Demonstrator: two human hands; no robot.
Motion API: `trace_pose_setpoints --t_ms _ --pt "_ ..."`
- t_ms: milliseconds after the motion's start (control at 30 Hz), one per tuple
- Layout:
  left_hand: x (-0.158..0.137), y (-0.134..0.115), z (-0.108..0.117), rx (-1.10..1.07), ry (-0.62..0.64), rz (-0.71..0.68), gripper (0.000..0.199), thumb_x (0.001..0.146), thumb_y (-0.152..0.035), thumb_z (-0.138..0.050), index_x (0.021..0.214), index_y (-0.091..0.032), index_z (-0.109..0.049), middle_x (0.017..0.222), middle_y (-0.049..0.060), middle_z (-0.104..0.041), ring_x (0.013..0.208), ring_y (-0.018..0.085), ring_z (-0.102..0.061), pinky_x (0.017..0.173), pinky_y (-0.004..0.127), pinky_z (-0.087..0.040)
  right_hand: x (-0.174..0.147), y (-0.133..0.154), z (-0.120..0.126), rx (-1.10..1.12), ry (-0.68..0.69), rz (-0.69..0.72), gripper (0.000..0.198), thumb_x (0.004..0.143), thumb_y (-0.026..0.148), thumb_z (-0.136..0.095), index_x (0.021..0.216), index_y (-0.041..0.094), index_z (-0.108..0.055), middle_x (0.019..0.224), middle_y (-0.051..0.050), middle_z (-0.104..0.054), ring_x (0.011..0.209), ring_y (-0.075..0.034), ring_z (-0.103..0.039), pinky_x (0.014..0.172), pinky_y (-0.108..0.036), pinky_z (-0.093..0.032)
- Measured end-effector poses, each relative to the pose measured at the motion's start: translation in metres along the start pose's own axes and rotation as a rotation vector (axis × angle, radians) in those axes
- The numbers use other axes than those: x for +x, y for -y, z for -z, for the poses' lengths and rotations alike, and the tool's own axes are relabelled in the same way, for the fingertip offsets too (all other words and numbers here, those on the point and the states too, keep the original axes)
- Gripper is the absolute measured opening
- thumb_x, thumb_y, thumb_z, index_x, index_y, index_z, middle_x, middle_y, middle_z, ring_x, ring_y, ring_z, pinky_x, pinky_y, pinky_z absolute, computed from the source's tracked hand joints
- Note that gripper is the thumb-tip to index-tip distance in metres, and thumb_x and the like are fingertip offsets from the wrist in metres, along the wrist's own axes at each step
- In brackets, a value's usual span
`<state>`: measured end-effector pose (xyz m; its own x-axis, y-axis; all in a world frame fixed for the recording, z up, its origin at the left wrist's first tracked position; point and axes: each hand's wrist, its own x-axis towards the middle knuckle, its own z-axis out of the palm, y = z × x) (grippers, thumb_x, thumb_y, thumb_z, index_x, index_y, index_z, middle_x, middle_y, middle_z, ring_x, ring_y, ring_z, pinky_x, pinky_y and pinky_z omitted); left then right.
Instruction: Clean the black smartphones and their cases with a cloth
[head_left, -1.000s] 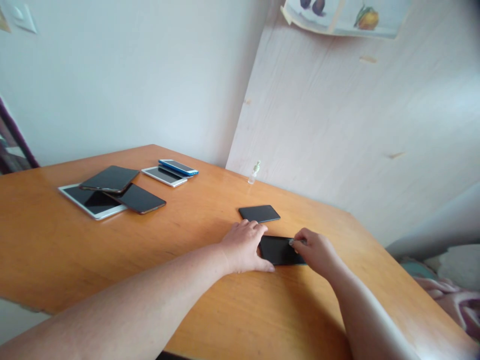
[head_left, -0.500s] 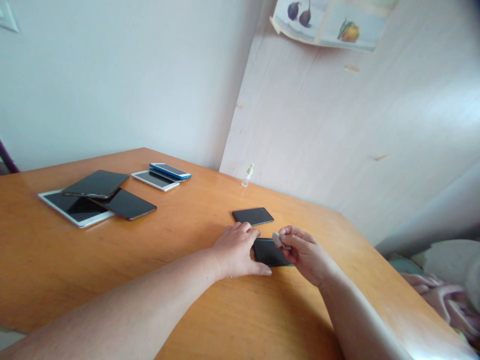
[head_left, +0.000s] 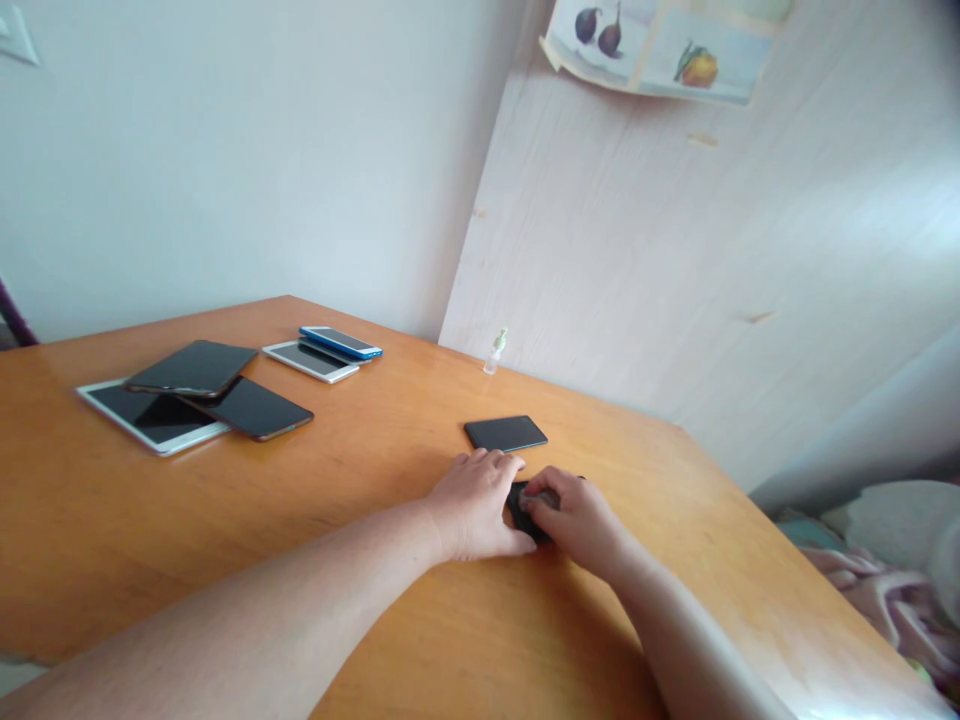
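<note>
A black smartphone lies on the wooden table, mostly covered by my hands. My left hand grips its left end, with the thumb along the near edge and the fingers at the far side. Over the phone's surface, my right hand pinches a small greyish-white wad, which looks like folded cloth, and presses it onto the phone. Just beyond my left hand, a second black smartphone lies flat.
A white tablet lies at the left with two dark devices on it. Behind them, a blue phone rests over a white device. A small clear pump bottle stands near the table's back edge.
My right hand has moved left and down, bringing the wad from above the phone onto its surface. My left hand stays at the phone's left end, almost unmoved.
</note>
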<state>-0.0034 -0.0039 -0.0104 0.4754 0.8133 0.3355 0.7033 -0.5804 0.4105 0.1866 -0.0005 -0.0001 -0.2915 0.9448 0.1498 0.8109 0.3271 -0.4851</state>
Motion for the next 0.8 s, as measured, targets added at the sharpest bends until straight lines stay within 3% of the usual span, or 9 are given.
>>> trace_pose_setpoints --t_ms 100,267,333,567,633,800 --pt "0.0 -0.001 -0.001 0.002 -0.012 0.007 0.066 0.059 -0.052 -0.073 0.113 -0.021 -0.052 0.104 0.009 -0.061 0.099 0.03 -0.056 0.088 0.042 -0.045 0.004 0.005 -0.003 -0.023 0.016 0.07 0.011 0.076 0.019 -0.056 0.083 0.021 -0.064 0.083 -0.001 -0.067 0.078 -0.016 -0.058 0.069 -0.025 -0.039" --pt "0.0 -0.001 0.0 0.011 0.004 0.003 0.074 0.057 -0.057 -0.073 0.117 -0.019 -0.051 0.109 0.01 -0.06 0.104 0.032 -0.055 0.09 0.044 -0.044 0.016 -0.036 0.019 -0.292 -0.142 -0.243 0.009 0.079 0.024 -0.054 0.076 0.019 -0.061 0.076 -0.005 -0.065 0.073 -0.018 -0.056 0.062 -0.026 -0.034" --pt "0.0 -0.001 0.0 0.013 0.003 0.006 0.076 0.057 -0.057 -0.074 0.118 -0.02 -0.05 0.11 0.01 -0.06 0.104 0.032 -0.055 0.09 0.044 -0.044 0.015 -0.041 0.021 -0.313 -0.166 -0.28 0.009 0.079 0.024 -0.053 0.076 0.019 -0.06 0.075 -0.005 -0.064 0.071 -0.018 -0.055 0.061 -0.027 -0.033" --pt "0.0 -0.002 0.0 0.023 0.011 0.018 0.063 0.061 -0.055 -0.071 0.111 -0.02 -0.053 0.105 0.01 -0.061 0.101 0.031 -0.056 0.088 0.042 -0.044 0.008 0.006 -0.005 -0.074 -0.018 0.055 0.007 0.079 0.022 -0.054 0.082 0.021 -0.061 0.082 -0.002 -0.066 0.079 -0.016 -0.058 0.069 -0.025 -0.038" --pt "0.0 -0.002 0.0 0.024 0.01 0.021 0.065 0.06 -0.056 -0.071 0.112 -0.021 -0.052 0.106 0.01 -0.06 0.101 0.031 -0.055 0.089 0.043 -0.044 0.01 0.0 0.0 -0.144 -0.02 -0.01 0.008 0.08 0.024 -0.054 0.082 0.021 -0.061 0.082 -0.003 -0.065 0.077 -0.017 -0.058 0.066 -0.026 -0.036" --pt "0.0 0.0 -0.001 0.027 0.002 0.001 0.076 0.057 -0.058 -0.073 0.119 -0.019 -0.05 0.111 0.011 -0.06 0.104 0.032 -0.054 0.091 0.044 -0.043 0.013 -0.04 0.027 -0.404 -0.135 -0.329 0.012 0.081 0.028 -0.052 0.079 0.02 -0.06 0.078 -0.006 -0.064 0.068 -0.017 -0.054 0.057 -0.027 -0.028"
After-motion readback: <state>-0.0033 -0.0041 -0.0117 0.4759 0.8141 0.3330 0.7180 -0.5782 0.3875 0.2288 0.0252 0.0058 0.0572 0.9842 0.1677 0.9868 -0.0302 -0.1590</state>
